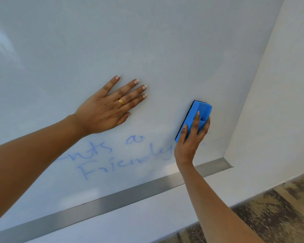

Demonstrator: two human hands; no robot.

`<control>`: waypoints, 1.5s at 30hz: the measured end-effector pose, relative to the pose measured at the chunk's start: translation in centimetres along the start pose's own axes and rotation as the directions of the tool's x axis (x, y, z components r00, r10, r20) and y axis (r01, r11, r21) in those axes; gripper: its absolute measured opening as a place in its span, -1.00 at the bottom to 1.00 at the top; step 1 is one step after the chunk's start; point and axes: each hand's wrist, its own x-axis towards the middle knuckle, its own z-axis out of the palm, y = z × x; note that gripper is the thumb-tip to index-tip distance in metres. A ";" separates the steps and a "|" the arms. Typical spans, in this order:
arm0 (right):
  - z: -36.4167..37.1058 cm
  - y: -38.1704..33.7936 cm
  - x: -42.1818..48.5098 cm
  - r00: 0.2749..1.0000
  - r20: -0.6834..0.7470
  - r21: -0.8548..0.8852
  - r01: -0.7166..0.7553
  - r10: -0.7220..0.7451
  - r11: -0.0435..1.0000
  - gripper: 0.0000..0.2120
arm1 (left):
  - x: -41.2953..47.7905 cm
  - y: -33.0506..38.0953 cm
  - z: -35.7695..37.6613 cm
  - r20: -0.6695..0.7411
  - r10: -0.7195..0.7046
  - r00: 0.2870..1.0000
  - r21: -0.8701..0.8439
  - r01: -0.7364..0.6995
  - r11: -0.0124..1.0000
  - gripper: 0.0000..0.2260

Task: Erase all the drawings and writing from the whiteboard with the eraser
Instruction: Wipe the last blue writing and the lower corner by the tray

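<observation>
Head view: right hand [191,137] grips eraser [199,111] (blue) against whiteboard [147,41].

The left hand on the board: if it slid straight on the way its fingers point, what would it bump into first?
Probably nothing: the left hand points up and right across bare whiteboard. The eraser lies lower, off that line.

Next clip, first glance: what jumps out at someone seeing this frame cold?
The bright blue eraser stands out, pressed to the whiteboard by the right hand near the board's lower right corner. Left of it, faint blue writing remains above the metal bottom rail. The left hand, wearing a gold ring, lies flat and spread on the board above the writing.
</observation>
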 end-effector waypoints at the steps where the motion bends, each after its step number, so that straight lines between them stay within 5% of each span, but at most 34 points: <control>1: 0.1 -0.2 -0.1 1.000 -0.001 0.002 -0.009 0.009 1.000 -0.56 | 0.0 0.0 0.0 0.002 -0.001 1.000 -0.002 0.001 1.000 -0.51; 45: 14.0 -20.7 -26.0 0.936 0.308 0.041 0.162 -0.167 0.986 -0.57 | -22.2 -6.6 -1.0 0.019 -0.077 0.997 -0.105 0.078 0.991 -0.53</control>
